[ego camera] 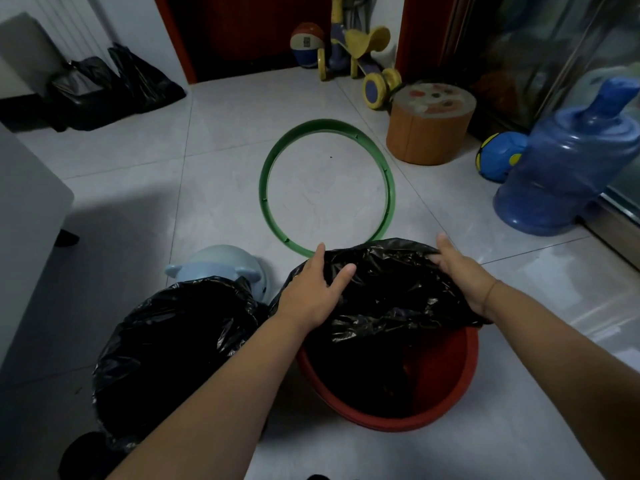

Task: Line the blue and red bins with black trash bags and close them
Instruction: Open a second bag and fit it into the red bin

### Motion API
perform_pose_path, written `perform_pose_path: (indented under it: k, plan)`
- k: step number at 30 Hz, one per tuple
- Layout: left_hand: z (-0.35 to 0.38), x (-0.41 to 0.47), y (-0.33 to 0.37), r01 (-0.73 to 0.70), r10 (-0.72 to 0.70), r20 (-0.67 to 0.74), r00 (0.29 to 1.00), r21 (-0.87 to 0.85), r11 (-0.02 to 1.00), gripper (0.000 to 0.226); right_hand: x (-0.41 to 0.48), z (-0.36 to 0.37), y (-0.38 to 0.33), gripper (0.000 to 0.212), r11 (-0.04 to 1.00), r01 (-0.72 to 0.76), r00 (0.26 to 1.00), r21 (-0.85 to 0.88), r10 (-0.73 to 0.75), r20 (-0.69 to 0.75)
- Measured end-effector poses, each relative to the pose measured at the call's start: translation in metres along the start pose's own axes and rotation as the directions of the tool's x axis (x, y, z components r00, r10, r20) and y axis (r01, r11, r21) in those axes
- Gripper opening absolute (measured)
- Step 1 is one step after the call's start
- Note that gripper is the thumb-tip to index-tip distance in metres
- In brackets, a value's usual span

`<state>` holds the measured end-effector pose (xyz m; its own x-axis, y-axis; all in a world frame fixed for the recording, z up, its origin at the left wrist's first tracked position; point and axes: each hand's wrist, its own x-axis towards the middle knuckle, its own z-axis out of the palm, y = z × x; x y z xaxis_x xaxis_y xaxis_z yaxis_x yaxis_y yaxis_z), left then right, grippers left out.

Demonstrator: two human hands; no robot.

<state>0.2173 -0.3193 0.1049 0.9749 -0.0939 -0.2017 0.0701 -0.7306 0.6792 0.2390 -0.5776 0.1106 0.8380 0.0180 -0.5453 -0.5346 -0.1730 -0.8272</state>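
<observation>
Now you're lining the red bin (465, 362) at 5 o'clock: left hand (308, 292) and right hand (460, 271) grip the black trash bag (391, 282) (bunched over its far rim). Next, probably, stretch it over the near rim.

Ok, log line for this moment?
step: lining red bin | left hand: holds black bag | right hand: holds same bag | near rim: bare | left bin: bagged | green ring: on floor

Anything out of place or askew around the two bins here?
The black bag covers only the far side of the red bin; the near rim is bare. The green ring lies loose on the floor beyond, on neither bin. Nothing looks spilled.
</observation>
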Motion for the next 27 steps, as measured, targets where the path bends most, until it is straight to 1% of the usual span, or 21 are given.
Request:
perform_pose_path:
  k: [2,4,6,9,12,13,14,16,18,19,20,22,23,25,27]
  plan:
    - [0.0,0.0,-0.001,-0.003,0.0,-0.037,0.999,-0.063,0.998,0.092,0.006,-0.004,0.007,0.09,0.979,-0.071,0.996,0.193,0.06,0.063]
    - [0.0,-0.003,-0.002,-0.021,0.009,-0.095,0.995,-0.132,0.991,0.087,0.01,-0.007,0.013,0.083,0.948,-0.083,0.996,0.307,0.067,0.062]
    - [-0.001,-0.005,-0.001,-0.006,-0.022,-0.134,0.991,-0.204,0.979,0.077,0.01,-0.009,0.02,0.08,0.919,-0.096,0.995,0.382,0.072,0.075]
    - [-0.002,-0.008,-0.004,0.104,-0.137,-0.095,0.986,-0.29,0.951,0.063,0.003,-0.011,0.032,0.076,0.877,-0.102,0.993,0.469,0.066,0.093]
    - [-0.002,-0.017,-0.012,0.152,-0.188,-0.047,0.981,-0.42,0.895,0.053,-0.008,-0.01,0.042,0.077,0.829,-0.087,0.992,0.553,0.02,0.126]
    - [-0.001,-0.022,-0.015,0.156,-0.2,-0.037,0.979,-0.495,0.855,0.055,-0.012,-0.01,0.045,0.078,0.813,-0.084,0.99,0.576,0.002,0.141]
    - [0.001,-0.027,-0.018,0.166,-0.221,-0.029,0.975,-0.569,0.805,0.062,-0.016,-0.009,0.048,0.079,0.798,-0.084,0.987,0.596,-0.017,0.161]
    - [0.003,-0.036,-0.021,0.198,-0.27,-0.003,0.963,-0.67,0.715,0.072,-0.024,-0.009,0.054,0.08,0.772,-0.079,0.983,0.63,-0.044,0.177]
    - [0.003,-0.041,-0.018,0.2,-0.27,0.006,0.963,-0.686,0.699,0.073,-0.031,-0.007,0.055,0.081,0.765,-0.074,0.986,0.639,-0.042,0.164]
    - [0.003,-0.043,-0.016,0.193,-0.258,0.004,0.966,-0.674,0.713,0.073,-0.034,-0.006,0.054,0.079,0.793,-0.061,0.991,0.606,-0.026,0.133]
    - [0.003,-0.045,-0.014,0.175,-0.236,-0.006,0.972,-0.653,0.737,0.073,-0.037,-0.005,0.053,0.074,0.847,-0.039,0.997,0.53,-0.006,0.082]
    - [0.001,-0.047,-0.012,0.114,-0.177,-0.052,0.983,-0.58,0.806,0.073,-0.042,-0.006,0.049,0.069,0.949,0.005,1.0,0.314,-0.007,0.006]
    - [0.0,-0.047,-0.011,0.08,-0.145,-0.079,0.986,-0.536,0.841,0.074,-0.047,-0.009,0.046,0.071,0.978,0.03,0.999,0.207,-0.034,0.013]
    - [-0.003,-0.05,-0.011,0.023,-0.1,-0.14,0.985,-0.467,0.884,0.074,-0.064,-0.018,0.037,0.071,0.995,0.094,0.993,-0.031,-0.091,0.081]
    - [-0.006,-0.053,-0.011,0.019,-0.106,-0.197,0.975,-0.4,0.916,0.067,-0.083,-0.03,0.031,0.068,0.954,0.146,0.985,-0.261,-0.114,0.131]
